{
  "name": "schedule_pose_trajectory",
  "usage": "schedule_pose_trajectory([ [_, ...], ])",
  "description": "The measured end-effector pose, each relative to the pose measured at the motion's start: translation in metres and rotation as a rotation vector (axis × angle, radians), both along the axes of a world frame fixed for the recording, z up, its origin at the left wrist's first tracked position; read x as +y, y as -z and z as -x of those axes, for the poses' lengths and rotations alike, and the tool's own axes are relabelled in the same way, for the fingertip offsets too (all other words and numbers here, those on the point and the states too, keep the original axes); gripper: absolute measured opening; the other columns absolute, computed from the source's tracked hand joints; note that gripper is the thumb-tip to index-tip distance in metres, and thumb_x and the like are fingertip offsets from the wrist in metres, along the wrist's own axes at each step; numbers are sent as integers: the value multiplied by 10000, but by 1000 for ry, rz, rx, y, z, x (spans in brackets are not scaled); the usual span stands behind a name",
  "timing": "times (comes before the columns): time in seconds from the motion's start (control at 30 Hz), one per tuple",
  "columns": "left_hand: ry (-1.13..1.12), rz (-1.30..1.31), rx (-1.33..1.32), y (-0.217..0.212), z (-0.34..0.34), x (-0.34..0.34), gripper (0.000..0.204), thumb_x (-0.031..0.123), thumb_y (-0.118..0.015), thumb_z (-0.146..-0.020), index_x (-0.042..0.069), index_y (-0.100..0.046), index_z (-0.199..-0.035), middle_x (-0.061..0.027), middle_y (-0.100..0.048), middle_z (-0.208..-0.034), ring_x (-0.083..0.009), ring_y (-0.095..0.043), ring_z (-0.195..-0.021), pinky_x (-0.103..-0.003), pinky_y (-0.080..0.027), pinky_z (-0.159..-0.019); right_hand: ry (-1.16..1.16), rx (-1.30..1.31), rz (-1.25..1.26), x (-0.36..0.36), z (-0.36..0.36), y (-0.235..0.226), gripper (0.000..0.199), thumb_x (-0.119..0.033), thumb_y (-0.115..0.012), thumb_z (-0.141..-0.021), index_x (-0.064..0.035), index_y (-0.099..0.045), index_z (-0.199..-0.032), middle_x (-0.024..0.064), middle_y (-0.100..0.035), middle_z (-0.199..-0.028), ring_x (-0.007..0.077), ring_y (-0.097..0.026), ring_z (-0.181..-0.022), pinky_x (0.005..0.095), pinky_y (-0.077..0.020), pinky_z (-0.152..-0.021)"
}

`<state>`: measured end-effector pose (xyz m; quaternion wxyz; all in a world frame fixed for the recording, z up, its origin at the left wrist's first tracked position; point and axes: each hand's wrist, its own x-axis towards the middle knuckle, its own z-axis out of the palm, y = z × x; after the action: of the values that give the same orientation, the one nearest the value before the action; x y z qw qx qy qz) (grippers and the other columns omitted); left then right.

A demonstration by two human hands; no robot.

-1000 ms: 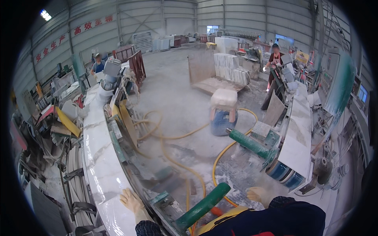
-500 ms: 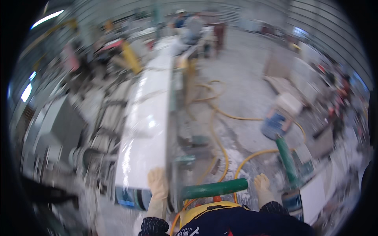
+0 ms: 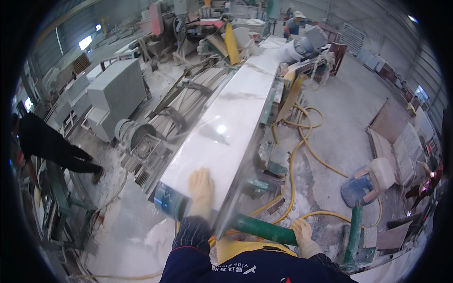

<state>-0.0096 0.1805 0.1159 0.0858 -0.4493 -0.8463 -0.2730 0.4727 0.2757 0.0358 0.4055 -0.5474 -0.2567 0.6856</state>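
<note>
A long, glossy white stone slab (image 3: 224, 125) stretches away from me on a conveyor. My left hand (image 3: 201, 186), in a cream rubber glove, lies flat on its near end with the fingers stretched out. Just below that end shows a blue-and-dark belt roller (image 3: 169, 203). Across the front of my body runs a green roller (image 3: 264, 228). My gloved right hand (image 3: 303, 232) is at its right end, fingers extended and slightly apart. It looks close against the roller, though I cannot tell whether it touches.
A yellow hose (image 3: 292, 184) loops over the floor right of the conveyor. Nearby are a blue plastic container (image 3: 359, 188) and an upright green roller (image 3: 353, 233). Left stand a motor (image 3: 144, 145) and grey blocks (image 3: 118, 89). One person (image 3: 56, 146) is at left, another (image 3: 293, 27) at the far end.
My view has swung left and sharpened. My left hand now reaches farther onto the slab. My right hand has come in to the green roller's end. A person now shows at left.
</note>
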Motion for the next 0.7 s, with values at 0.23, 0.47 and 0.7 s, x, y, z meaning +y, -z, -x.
schedule_pose_trajectory([
  [0.23, -43, -40, 117, -6, -5, -4, 445, 246, -601, -891, 74, -577, -1301, -160, -565, -1361, -417, -473, -1267, -515, -318, -1111, -45, -105, 100, 9, 1, 0, 312, -94, -478, -1012, -18, -517, -1312, 218, -642, -1184, 341, -663, -1039, 419, -557, -876],
  [0.47, -33, -84, 125, -6, -8, -8, 410, 220, -595, -900, 67, -590, -1280, -166, -571, -1355, -424, -471, -1273, -515, -311, -1118, -138, -79, 30, 10, -5, 13, 354, -156, -547, -1003, -19, -487, -1324, 232, -633, -1189, 335, -671, -1013, 411, -559, -862],
  [0.7, -45, -64, 113, -4, -6, -12, 400, 210, -597, -891, 67, -596, -1265, -167, -579, -1343, -423, -474, -1271, -520, -308, -1120, -135, -140, 62, 11, 3, 3, 324, -116, -513, -1010, -3, -488, -1313, 220, -641, -1167, 319, -676, -989, 405, -569, -848],
])
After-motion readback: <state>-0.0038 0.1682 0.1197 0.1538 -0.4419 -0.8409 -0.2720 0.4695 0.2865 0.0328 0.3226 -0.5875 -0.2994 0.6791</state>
